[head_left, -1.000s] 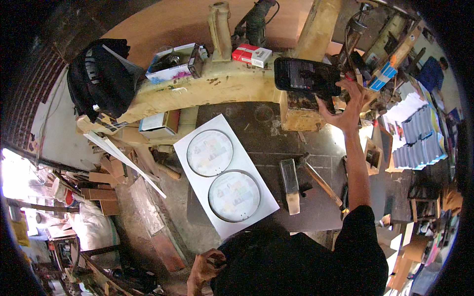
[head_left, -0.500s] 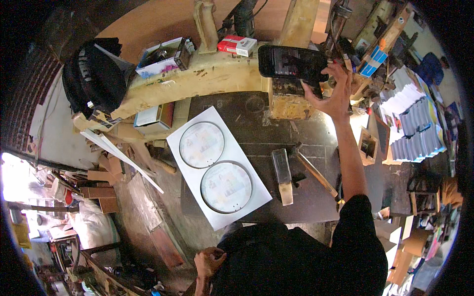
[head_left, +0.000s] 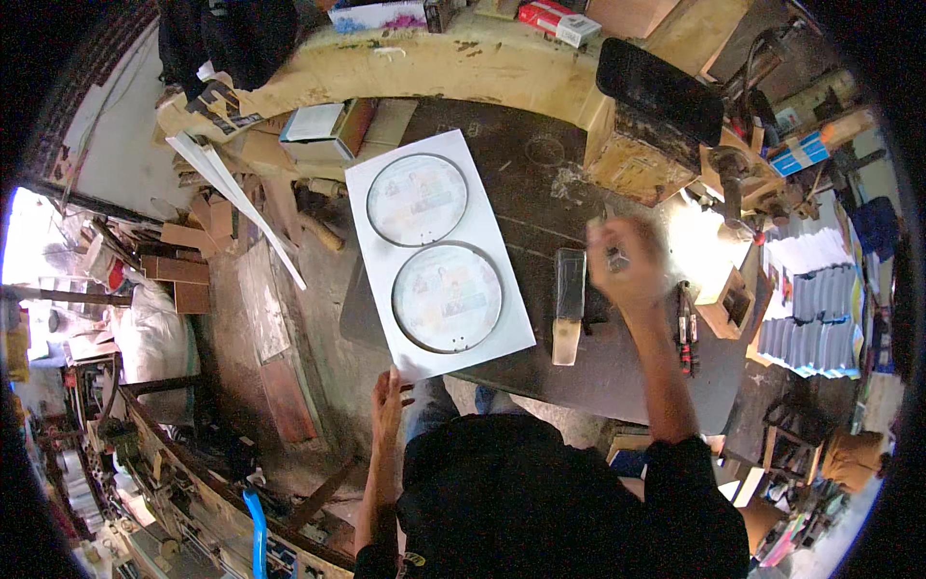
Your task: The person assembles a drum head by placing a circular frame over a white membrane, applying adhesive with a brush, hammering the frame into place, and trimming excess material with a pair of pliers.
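A white rectangular board [head_left: 516, 309] lies aslant on the dark worktable [head_left: 656, 405], with two round thin-rimmed discs on it. The upper disc [head_left: 417, 200] and lower disc [head_left: 448, 296] have pale printed pictures. My left hand [head_left: 387, 400] is at the board's near left corner, with the edge between thumb and fingers. Motion blurs my right hand [head_left: 629, 262] above the table; it looks closed round a hammer [head_left: 617, 256], of which only a grey metal bit shows. A block with a pale end [head_left: 567, 309] lies to its left. A black phone [head_left: 661, 92] rests on a wooden block [head_left: 641, 150].
Red-handled pliers [head_left: 687, 328] lie right of my forearm. A curved wooden beam [head_left: 424, 72] spans the far side, with a small open box [head_left: 323, 130] below it. Stacked papers [head_left: 810, 318] stand at the right; white strips [head_left: 236, 207] stick out at the left.
My right hand has let go of the phone and come down to where the hammer lay. My left hand has risen to the board's corner. The whole view has shifted and turned.
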Action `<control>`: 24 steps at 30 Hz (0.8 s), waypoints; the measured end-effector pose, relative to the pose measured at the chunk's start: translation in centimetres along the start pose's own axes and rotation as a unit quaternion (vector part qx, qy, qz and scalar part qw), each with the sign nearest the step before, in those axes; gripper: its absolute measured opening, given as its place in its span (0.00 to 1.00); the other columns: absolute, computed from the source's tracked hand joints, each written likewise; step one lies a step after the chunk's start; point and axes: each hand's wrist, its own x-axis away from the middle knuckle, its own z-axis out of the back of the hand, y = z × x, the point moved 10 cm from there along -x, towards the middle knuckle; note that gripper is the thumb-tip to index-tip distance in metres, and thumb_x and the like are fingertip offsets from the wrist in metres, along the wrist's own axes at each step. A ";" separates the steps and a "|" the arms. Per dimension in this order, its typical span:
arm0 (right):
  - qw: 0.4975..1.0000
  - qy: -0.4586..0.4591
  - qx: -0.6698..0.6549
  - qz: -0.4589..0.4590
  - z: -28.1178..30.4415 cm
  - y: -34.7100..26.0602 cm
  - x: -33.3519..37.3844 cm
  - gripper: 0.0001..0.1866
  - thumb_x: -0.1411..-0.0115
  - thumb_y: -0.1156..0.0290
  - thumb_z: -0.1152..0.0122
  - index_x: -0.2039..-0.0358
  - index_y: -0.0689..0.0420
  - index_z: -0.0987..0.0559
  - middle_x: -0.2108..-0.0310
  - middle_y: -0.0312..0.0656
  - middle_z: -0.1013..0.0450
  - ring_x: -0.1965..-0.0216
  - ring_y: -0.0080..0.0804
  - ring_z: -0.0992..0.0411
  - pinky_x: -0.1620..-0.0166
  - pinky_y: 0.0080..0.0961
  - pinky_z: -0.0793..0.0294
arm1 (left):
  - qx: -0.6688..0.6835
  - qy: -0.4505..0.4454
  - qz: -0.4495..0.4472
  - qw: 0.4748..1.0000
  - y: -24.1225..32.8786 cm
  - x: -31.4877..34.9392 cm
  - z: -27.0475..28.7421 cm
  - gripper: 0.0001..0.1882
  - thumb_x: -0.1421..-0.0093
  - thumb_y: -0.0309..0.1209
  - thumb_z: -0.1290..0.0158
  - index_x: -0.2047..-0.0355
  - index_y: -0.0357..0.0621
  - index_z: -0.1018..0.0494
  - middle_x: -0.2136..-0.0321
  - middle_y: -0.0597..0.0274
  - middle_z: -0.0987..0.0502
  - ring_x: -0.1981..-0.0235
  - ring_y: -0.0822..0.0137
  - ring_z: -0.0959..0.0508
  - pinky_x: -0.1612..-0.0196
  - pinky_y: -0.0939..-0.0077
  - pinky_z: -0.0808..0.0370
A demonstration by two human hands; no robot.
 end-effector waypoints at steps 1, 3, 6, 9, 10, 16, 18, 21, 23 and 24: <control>0.994 -0.058 -0.006 -0.089 -3.3 2.1 1.7 0.22 0.43 0.57 0.35 0.60 0.63 0.27 0.62 0.53 0.26 0.60 0.49 0.26 0.59 0.41 0.25 | -0.031 0.012 -0.027 0.999 0.7 -0.2 -0.8 0.26 0.35 0.48 0.46 0.52 0.35 0.30 0.68 0.54 0.22 0.67 0.65 0.20 0.67 0.68 0.20; 0.976 -0.116 0.000 -0.182 -6.6 5.5 5.5 0.31 0.42 0.45 0.39 0.58 0.64 0.27 0.57 0.61 0.27 0.55 0.57 0.26 0.58 0.48 0.24 | -0.062 0.013 -0.050 0.997 1.5 -0.4 -2.3 0.25 0.35 0.48 0.46 0.54 0.35 0.30 0.69 0.55 0.22 0.70 0.66 0.19 0.71 0.70 0.20; 0.934 -0.172 0.201 -0.242 -10.3 9.4 10.2 0.56 0.51 0.38 0.32 0.40 0.74 0.41 0.47 0.69 0.35 0.50 0.64 0.29 0.49 0.48 0.25 | -0.059 0.005 0.000 0.998 1.4 -0.9 -3.2 0.24 0.35 0.48 0.46 0.58 0.35 0.31 0.71 0.57 0.22 0.72 0.67 0.19 0.73 0.70 0.20; 0.892 -0.283 0.138 -0.323 -12.3 11.0 11.4 0.57 0.50 0.39 0.33 0.38 0.75 0.43 0.44 0.68 0.36 0.47 0.66 0.31 0.45 0.47 0.27 | -0.080 -0.023 -0.001 0.997 2.3 -1.2 -3.8 0.23 0.34 0.47 0.47 0.59 0.35 0.32 0.72 0.60 0.23 0.72 0.69 0.20 0.75 0.72 0.20; 0.901 -0.284 0.093 -0.316 -12.0 10.6 10.6 0.51 0.53 0.48 0.27 0.41 0.73 0.38 0.48 0.64 0.29 0.45 0.57 0.29 0.43 0.46 0.30 | -0.067 -0.043 -0.007 0.997 1.9 -1.5 -3.5 0.22 0.34 0.46 0.47 0.59 0.36 0.32 0.72 0.60 0.23 0.72 0.70 0.21 0.75 0.73 0.20; 0.883 -0.085 -0.272 -0.373 -6.0 4.2 5.6 0.29 0.52 0.72 0.36 0.48 0.64 0.30 0.64 0.46 0.27 0.62 0.34 0.27 0.55 0.30 0.26 | -0.043 -0.096 -0.061 0.993 1.4 -2.3 -3.6 0.21 0.33 0.42 0.48 0.49 0.39 0.33 0.68 0.61 0.24 0.71 0.72 0.21 0.77 0.76 0.20; 0.857 0.084 -0.362 -0.357 -4.9 2.6 4.7 0.26 0.52 0.75 0.40 0.50 0.63 0.30 0.65 0.47 0.27 0.62 0.35 0.27 0.54 0.32 0.27 | -0.063 -0.120 -0.020 0.990 2.2 -2.0 -4.2 0.22 0.33 0.43 0.48 0.48 0.40 0.34 0.68 0.61 0.24 0.71 0.71 0.21 0.78 0.76 0.20; 0.901 0.194 -0.336 -0.192 -4.9 -0.7 2.6 0.23 0.52 0.74 0.42 0.53 0.63 0.29 0.66 0.47 0.28 0.61 0.35 0.28 0.53 0.34 0.28 | -0.046 -0.150 0.043 0.987 2.0 -1.7 -5.2 0.24 0.32 0.44 0.49 0.45 0.40 0.38 0.68 0.59 0.24 0.71 0.70 0.19 0.79 0.76 0.20; 0.908 0.147 -0.375 -0.119 -5.9 -4.4 0.4 0.20 0.51 0.72 0.41 0.56 0.62 0.29 0.67 0.46 0.27 0.62 0.34 0.28 0.54 0.33 0.29 | -0.121 -0.187 -0.067 0.973 1.6 -2.7 -5.1 0.24 0.32 0.42 0.50 0.44 0.40 0.40 0.69 0.59 0.24 0.71 0.70 0.19 0.81 0.76 0.21; 0.907 0.121 -0.395 -0.080 -6.2 -6.4 -0.6 0.19 0.51 0.71 0.41 0.57 0.61 0.29 0.67 0.45 0.27 0.62 0.34 0.28 0.54 0.33 0.29 | -0.145 -0.195 -0.103 0.965 2.0 -2.9 -5.1 0.24 0.31 0.42 0.50 0.44 0.40 0.41 0.69 0.58 0.24 0.71 0.70 0.19 0.81 0.76 0.21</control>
